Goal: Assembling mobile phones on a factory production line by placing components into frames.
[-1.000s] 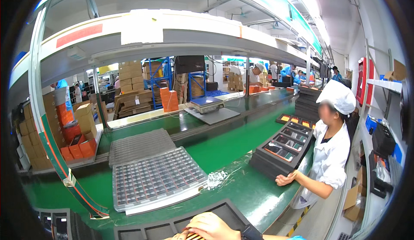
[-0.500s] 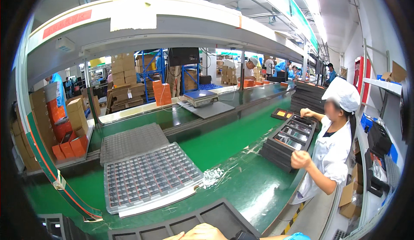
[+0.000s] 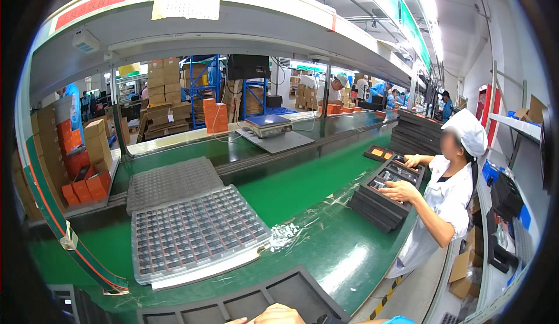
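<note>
Left hand (image 3: 237, 321) and right hand (image 3: 279, 314) at a black compartmented tray (image 3: 301, 292) — fingers' grip impossible to tell.

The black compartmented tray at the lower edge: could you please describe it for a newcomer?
Find the long green worktable and follow its near side to the picture's lower edge. There, by the wearer's bare right hand, lies the black compartmented tray, set apart from the clear plastic tray of small cells by its larger rectangular hollows.
</note>
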Tool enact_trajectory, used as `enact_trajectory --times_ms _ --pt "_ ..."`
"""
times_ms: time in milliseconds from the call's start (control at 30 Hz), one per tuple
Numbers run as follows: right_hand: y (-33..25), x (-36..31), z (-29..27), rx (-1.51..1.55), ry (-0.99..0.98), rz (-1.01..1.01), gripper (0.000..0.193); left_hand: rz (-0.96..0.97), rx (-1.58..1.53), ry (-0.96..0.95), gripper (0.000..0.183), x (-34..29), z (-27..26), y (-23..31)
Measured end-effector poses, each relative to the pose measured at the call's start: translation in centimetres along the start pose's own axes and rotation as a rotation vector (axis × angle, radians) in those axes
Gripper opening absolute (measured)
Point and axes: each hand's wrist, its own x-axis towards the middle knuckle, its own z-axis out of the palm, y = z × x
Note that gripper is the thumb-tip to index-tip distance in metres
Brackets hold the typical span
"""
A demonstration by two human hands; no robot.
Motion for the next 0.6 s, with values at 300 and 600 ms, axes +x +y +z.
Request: enact_trajectory --times_ms 300,600 --pt "-0.3 -0.2 -0.2 -0.065 -0.003 -0.140 0.011 -0.018 -0.063 0.056 0.017 -0.8 0.4 -0.7" --pt "-0.3 1.0 -0.7 0.016 0.053 -0.037 0.009 -0.008 0.014 0.049 0.013 -0.7 0.7 -2.1"
